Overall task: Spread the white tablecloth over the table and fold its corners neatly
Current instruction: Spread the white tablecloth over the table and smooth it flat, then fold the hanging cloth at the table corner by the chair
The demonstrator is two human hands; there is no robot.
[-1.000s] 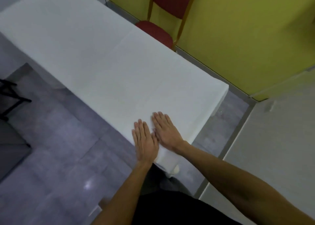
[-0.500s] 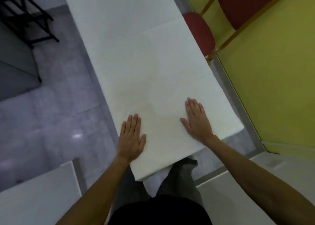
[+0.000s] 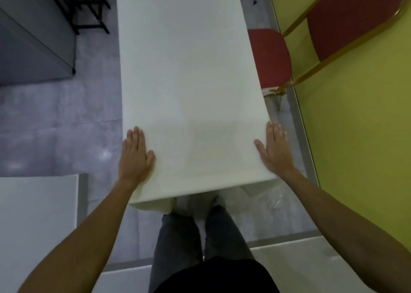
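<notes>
The white tablecloth [image 3: 189, 81] lies flat over a long narrow table that runs away from me, and it hangs a little over the near end. My left hand [image 3: 134, 155] rests palm down at the near left edge of the cloth, fingers together. My right hand [image 3: 274, 150] rests palm down at the near right edge. Both hands press flat on the cloth and grip nothing. The table itself is hidden under the cloth.
A red chair with a gold frame [image 3: 270, 57] stands tight against the table's right side, before a yellow wall [image 3: 355, 126]. A grey cabinet [image 3: 33, 43] and a black rack [image 3: 84, 8] stand at the far left. White surfaces [image 3: 37, 215] flank my legs.
My hands have slid apart from the middle of the near end to its left and right edges. My view has turned to face along the table's length.
</notes>
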